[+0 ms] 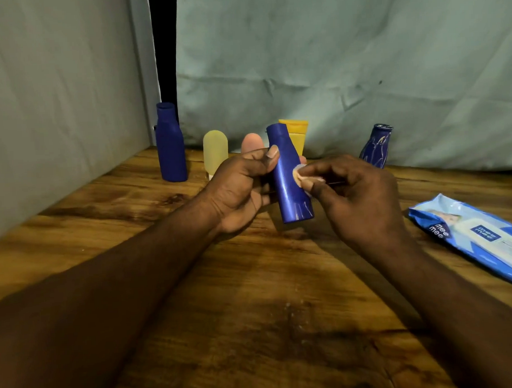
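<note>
My left hand point(240, 185) grips a dark blue bottle point(288, 187) above the wooden table, its neck tilted up and away from me. Thumb and fingers curl round the bottle's upper half. My right hand point(353, 196) pinches a small pale pad or bit of wipe point(299, 175) and presses it against the bottle's right side. Pale streaks mark the bottle near its base.
Along the back stand a taller blue bottle point(170, 144), a pale yellow bottle point(215, 150), a pink one point(251, 141), a yellow tube point(296, 133) and a scratched blue bottle point(376, 146). A blue wipes pack point(477, 241) lies on the wooden table point(253, 310) at the right. Cloth hangs behind.
</note>
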